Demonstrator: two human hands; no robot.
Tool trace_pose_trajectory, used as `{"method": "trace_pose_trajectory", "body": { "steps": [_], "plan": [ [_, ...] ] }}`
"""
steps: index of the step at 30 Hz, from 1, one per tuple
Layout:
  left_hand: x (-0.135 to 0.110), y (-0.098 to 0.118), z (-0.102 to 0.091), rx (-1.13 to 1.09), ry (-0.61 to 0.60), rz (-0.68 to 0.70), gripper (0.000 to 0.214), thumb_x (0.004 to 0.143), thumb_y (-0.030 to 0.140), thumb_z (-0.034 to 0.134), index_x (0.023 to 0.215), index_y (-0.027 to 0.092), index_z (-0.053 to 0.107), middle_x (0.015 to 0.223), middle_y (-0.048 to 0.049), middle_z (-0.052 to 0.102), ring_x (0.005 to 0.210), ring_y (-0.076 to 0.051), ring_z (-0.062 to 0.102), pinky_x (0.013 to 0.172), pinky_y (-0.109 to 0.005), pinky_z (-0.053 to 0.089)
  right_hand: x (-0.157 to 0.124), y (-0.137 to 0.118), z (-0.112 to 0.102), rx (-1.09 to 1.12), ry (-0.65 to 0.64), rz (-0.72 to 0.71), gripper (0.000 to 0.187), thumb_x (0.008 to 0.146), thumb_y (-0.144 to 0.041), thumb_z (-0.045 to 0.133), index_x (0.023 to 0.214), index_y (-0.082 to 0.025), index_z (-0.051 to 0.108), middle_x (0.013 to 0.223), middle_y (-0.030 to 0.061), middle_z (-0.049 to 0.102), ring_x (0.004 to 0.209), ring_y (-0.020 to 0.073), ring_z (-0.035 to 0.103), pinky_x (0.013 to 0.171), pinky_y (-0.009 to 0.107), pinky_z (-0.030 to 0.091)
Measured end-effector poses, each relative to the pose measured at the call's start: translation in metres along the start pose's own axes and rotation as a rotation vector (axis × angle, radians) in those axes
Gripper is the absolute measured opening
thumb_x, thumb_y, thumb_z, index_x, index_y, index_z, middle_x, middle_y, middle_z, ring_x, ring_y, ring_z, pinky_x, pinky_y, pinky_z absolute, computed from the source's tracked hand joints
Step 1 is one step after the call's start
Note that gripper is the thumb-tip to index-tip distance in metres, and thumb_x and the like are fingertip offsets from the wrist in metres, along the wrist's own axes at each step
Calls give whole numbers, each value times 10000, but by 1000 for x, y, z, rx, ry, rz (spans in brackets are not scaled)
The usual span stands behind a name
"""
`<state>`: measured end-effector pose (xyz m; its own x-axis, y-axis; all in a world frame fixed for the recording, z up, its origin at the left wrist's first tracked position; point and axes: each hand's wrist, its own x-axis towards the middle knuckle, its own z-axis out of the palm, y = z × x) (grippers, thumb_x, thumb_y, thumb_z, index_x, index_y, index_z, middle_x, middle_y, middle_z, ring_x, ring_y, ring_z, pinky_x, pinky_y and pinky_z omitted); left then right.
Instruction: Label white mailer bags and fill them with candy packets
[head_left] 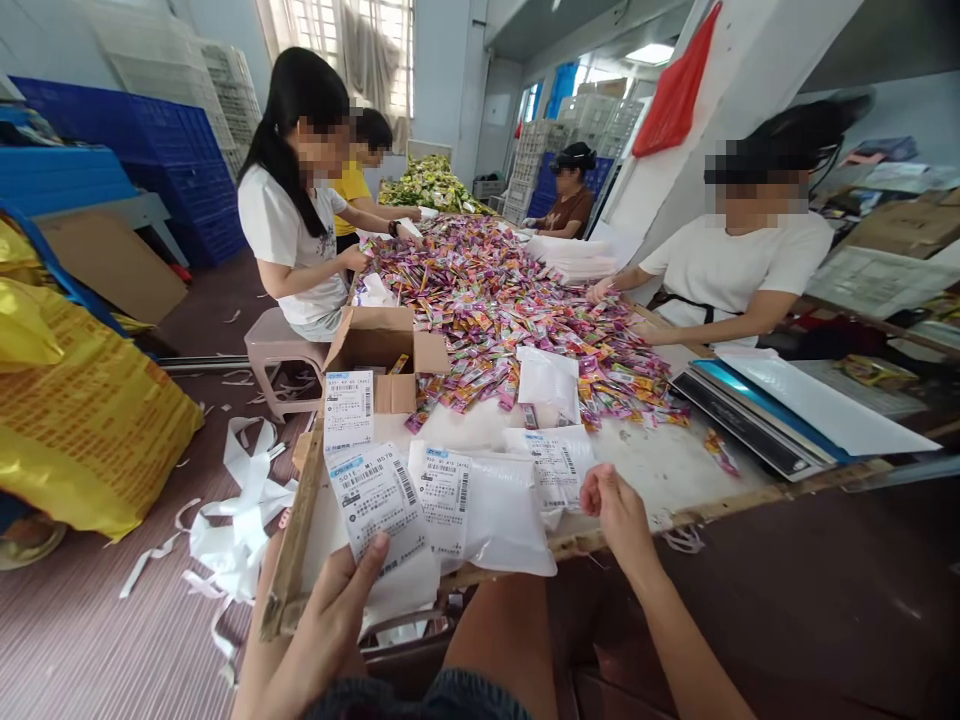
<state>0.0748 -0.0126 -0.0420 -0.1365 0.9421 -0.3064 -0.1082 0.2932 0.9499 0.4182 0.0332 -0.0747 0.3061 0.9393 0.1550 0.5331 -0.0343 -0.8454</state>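
Observation:
My left hand (349, 590) is closed on a printed shipping label (379, 505), thumb on top, at the table's near left corner. White backing hangs below it. Beside that label, a white mailer bag (510, 510) with another label (442, 495) on its left side lies at the near edge. Just behind is a second labelled mailer bag (551, 465). My right hand (621, 518) hovers by that bag's right side, fingers curled in, with nothing visible in them. A further label (349, 405) hangs on the front of an open cardboard box (375, 345).
A heap of small colourful packets (487, 300) covers the table. At its near side lies a white bag (549, 382). A flat sealer-like device (750, 415) occupies the right edge. Several co-workers sit around. White strips (244, 500) litter the floor by a yellow sack (90, 400).

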Motion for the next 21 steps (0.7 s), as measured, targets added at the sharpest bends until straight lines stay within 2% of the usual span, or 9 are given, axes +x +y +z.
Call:
{"method": "trace_pose_trajectory", "body": {
  "steps": [2,4,6,8,11,14,16,19,21],
  "plan": [
    [-3,7,11,6,-88,36,292,784,466,668,900,208,744,950,-77,754,1008,-320,650,903,-371,519,-9,-40,7,120,-60,-78,430,952,-563,367,801,-198,537,627,-3,548,584,139,520,579,256,428],
    [-6,9,17,31,-141,114,193,755,394,712,852,231,747,937,-59,766,995,-307,662,907,-344,517,-20,-86,17,173,-270,-187,325,906,-490,537,1048,-200,571,751,-1,614,702,143,578,672,252,468],
    [-9,7,18,59,-154,129,46,675,278,774,710,262,748,769,-33,767,1019,-313,664,910,-312,514,-30,-124,31,206,-485,-279,493,858,-390,643,1297,-229,485,889,7,663,811,150,612,760,259,489],
    [-11,3,14,11,-197,68,108,615,186,793,625,275,734,632,-21,743,1071,-331,652,909,-311,521,-36,-145,43,223,-600,-363,452,852,-290,654,1285,-251,529,958,10,683,853,150,624,794,255,496],
    [-9,7,10,-235,-206,-108,76,706,242,738,775,238,768,792,-52,790,1123,-325,640,916,-353,537,-41,-148,60,192,-600,-482,217,869,-178,602,1069,-240,659,993,15,700,875,153,636,810,251,494],
    [-5,23,18,-491,-92,-296,301,839,265,605,1090,140,712,1065,-119,766,1109,-308,661,919,-405,552,-46,-138,77,106,-606,-615,357,842,-81,587,1165,-229,615,1037,41,697,913,182,631,851,297,484],
    [-1,32,28,-514,-24,-346,346,849,200,598,1168,78,659,1080,-148,757,1061,-300,688,882,-391,577,-50,-137,84,38,-618,-669,328,815,-26,581,1079,-213,636,957,45,688,917,199,605,833,315,476],
    [8,34,38,-503,18,-363,369,849,167,607,1194,39,630,1030,-158,767,1009,-289,710,842,-356,596,-49,-145,76,51,-617,-636,150,806,-53,629,834,-199,644,862,38,618,904,195,562,792,305,465],
    [20,30,35,-521,101,-331,376,882,184,560,1231,52,606,1001,-147,774,999,-280,715,853,-352,589,-33,-147,54,193,-647,-568,76,842,-142,639,792,-198,630,869,35,589,887,176,560,793,296,466]
  ]
}}
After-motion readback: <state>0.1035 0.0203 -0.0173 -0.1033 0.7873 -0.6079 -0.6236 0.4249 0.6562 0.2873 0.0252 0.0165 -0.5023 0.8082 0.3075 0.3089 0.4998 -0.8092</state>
